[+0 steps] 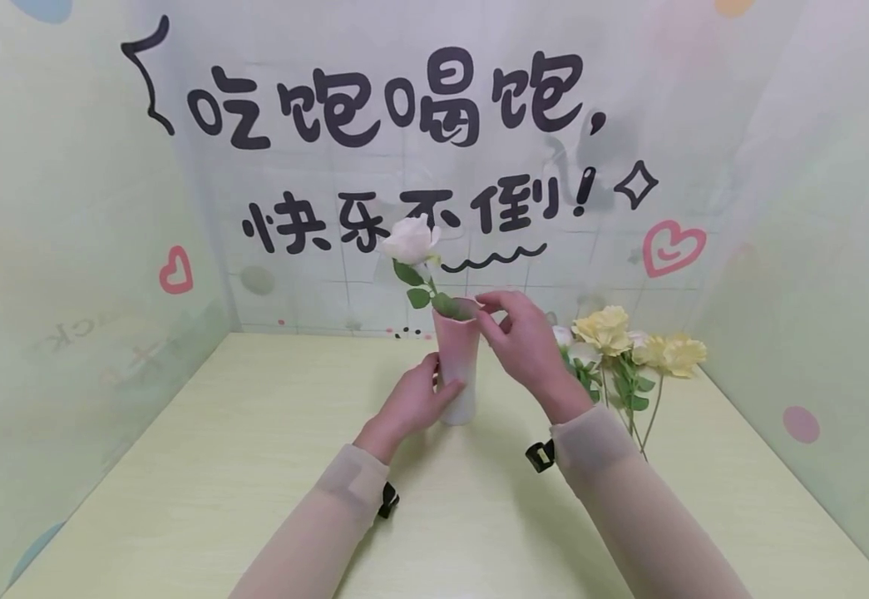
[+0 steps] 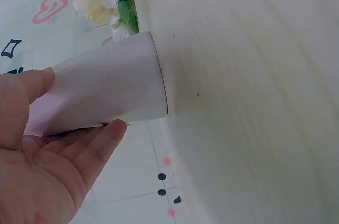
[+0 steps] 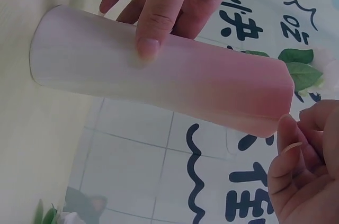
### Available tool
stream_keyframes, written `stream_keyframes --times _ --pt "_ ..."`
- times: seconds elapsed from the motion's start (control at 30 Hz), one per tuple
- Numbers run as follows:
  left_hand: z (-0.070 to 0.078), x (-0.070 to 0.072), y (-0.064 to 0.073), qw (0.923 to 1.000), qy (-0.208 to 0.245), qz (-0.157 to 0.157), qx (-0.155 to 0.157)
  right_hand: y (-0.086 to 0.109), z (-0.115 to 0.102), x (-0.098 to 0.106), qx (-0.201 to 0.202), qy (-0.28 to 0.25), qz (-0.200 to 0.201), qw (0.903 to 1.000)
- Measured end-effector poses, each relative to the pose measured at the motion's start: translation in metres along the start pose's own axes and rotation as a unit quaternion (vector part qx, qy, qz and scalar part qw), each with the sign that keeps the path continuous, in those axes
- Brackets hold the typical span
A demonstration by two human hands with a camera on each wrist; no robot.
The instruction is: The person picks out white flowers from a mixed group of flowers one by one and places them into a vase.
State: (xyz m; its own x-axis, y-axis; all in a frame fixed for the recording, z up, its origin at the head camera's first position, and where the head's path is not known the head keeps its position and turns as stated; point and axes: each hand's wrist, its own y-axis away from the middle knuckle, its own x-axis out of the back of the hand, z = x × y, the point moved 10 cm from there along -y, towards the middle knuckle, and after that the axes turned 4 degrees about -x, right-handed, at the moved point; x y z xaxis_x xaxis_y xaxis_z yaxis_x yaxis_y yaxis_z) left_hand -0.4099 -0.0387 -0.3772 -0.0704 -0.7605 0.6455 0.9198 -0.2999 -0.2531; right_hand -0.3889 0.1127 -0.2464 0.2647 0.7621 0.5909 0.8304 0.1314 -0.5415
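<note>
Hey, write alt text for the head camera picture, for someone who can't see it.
A person's left grip holds an upright pink-and-white vase, with the right grip at its top and a white flower leaning out. Yellow and white flowers are at the table's right side, and black writing shows behind.

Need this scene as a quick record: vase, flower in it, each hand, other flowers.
vase: pink top, whitish base, upright on the table
flower in vase: one white flower, green leaves, leaning left
left hand: grips vase's side
right hand: fingertips at vase's rim; grip unclear
other flowers: yellow flowers and white blooms, right of vase
</note>
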Motion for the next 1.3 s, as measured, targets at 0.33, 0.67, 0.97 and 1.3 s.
stream_keyframes --times 0.33,0.67,0.97,1.3 --pt "0.000 -0.001 0.004 0.9999 0.009 -0.004 0.007 0.027 0.027 0.009 -0.042 -0.011 0.010 0.9990" --pt "0.002 0.000 0.005 0.9999 0.011 0.000 -0.001 0.044 0.048 0.023 -0.054 -0.027 0.033 0.9976" --pt "0.003 0.003 0.003 0.9999 0.006 0.004 -0.007 0.043 0.067 0.028 -0.063 0.010 0.010 0.9979" --pt "-0.001 0.002 0.002 1.0000 0.001 0.001 -0.009 0.049 0.115 0.032 -0.153 0.069 -0.044 0.9848"
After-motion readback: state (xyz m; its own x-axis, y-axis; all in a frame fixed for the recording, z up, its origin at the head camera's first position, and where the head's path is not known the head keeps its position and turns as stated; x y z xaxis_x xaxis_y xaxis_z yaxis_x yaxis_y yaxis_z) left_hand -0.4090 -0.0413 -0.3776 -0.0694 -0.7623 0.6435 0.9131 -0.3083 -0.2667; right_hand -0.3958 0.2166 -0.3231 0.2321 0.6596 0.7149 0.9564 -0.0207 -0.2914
